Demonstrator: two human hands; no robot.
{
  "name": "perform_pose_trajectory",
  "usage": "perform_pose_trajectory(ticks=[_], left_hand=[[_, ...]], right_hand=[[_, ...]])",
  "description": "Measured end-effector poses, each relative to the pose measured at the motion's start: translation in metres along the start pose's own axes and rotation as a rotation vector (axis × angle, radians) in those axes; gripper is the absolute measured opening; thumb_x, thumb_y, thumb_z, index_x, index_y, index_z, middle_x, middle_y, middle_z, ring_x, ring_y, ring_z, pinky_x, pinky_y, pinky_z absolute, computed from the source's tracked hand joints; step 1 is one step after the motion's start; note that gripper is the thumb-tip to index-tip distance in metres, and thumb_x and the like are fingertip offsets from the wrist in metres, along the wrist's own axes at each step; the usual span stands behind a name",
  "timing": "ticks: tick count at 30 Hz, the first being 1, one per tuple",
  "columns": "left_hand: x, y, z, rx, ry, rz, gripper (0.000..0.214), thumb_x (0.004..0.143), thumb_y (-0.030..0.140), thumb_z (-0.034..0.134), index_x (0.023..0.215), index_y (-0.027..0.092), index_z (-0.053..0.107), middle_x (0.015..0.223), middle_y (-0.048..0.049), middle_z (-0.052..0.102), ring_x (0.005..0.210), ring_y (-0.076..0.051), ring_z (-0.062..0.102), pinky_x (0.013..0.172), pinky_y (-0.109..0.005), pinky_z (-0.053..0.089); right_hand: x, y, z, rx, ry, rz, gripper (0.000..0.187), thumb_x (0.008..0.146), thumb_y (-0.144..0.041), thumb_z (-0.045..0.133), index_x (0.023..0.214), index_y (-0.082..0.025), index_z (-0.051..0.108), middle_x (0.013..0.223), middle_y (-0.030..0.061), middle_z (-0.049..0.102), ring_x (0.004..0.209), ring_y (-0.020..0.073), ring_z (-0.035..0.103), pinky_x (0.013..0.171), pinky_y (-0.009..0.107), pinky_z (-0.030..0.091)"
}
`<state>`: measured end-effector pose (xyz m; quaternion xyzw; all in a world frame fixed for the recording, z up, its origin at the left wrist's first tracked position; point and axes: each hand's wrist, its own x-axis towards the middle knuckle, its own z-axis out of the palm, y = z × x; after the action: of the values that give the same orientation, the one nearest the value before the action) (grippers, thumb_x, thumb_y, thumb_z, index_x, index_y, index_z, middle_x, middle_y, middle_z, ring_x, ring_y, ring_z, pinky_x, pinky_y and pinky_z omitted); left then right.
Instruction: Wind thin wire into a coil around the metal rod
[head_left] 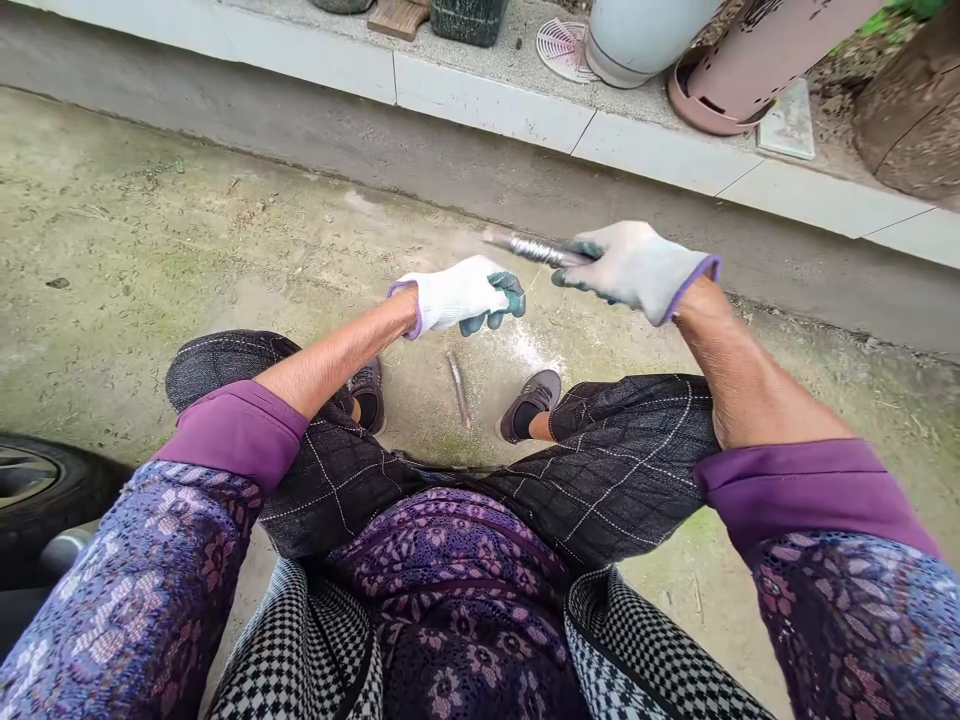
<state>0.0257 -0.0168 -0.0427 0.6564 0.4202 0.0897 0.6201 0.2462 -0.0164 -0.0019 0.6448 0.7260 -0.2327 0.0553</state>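
Note:
Both hands wear white gloves with grey-green coated fingers. My right hand (637, 265) is closed around a rod-like tool (538, 250) with shiny silver coils along its shaft. The tool points left, and its far end is smeared by motion. Lower and to the left, my left hand (472, 295) has its fingers curled together; what they hold, if anything, is hidden. The tool's end is above and beyond the left hand, apart from it. On the ground between the shoes lies a thin metal rod (458, 390). White powder (531, 350) is scattered below the hands.
A low tiled ledge (480, 95) runs across the far side. On it stand a pale bucket (637, 35), a pink perforated cylinder (765, 60), a dark container (466, 18) and a round plastic grid (564, 50). A tyre (67, 500) is at the left edge.

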Motion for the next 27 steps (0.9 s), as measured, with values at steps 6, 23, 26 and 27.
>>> perform_pose_trajectory(ticks=[6,23,26,27], left_hand=[[0.005,0.002,-0.008,0.059,0.048,0.125,0.026,0.086,0.011,0.055,0.104,0.01,0.074,0.076,-0.0034,0.066,0.047,-0.007,0.049,0.047,-0.022,0.04],[0.001,0.002,-0.001,0.042,0.055,0.091,0.026,0.084,0.019,0.064,0.107,0.011,0.074,0.073,-0.0039,0.066,0.048,-0.005,0.048,0.05,-0.021,0.039],[0.005,0.001,-0.008,0.042,0.038,0.121,0.025,0.083,0.016,0.061,0.105,0.011,0.074,0.075,-0.0046,0.067,0.049,-0.007,0.05,0.05,-0.021,0.04],[0.006,0.002,-0.011,0.061,0.04,0.125,0.024,0.082,0.015,0.061,0.103,0.011,0.074,0.074,-0.0038,0.066,0.05,-0.007,0.05,0.05,-0.021,0.04]], right_hand=[[-0.032,-0.004,-0.021,0.629,-0.077,-0.141,0.033,0.076,-0.037,0.076,0.102,-0.018,0.07,0.066,-0.0006,0.056,0.05,0.0102,0.045,0.041,0.025,0.036],[-0.021,0.001,-0.018,0.599,0.086,-0.047,0.023,0.077,-0.033,0.076,0.094,-0.02,0.07,0.06,-0.0016,0.051,0.048,0.0107,0.043,0.04,0.026,0.038],[-0.034,-0.004,-0.022,0.735,-0.063,-0.135,0.032,0.073,-0.035,0.079,0.098,-0.017,0.071,0.059,-0.0031,0.052,0.045,0.0084,0.043,0.036,0.023,0.034],[-0.036,-0.005,-0.021,0.71,-0.153,-0.158,0.034,0.072,-0.037,0.08,0.097,-0.017,0.071,0.06,-0.0031,0.053,0.045,0.0079,0.043,0.036,0.022,0.033]])
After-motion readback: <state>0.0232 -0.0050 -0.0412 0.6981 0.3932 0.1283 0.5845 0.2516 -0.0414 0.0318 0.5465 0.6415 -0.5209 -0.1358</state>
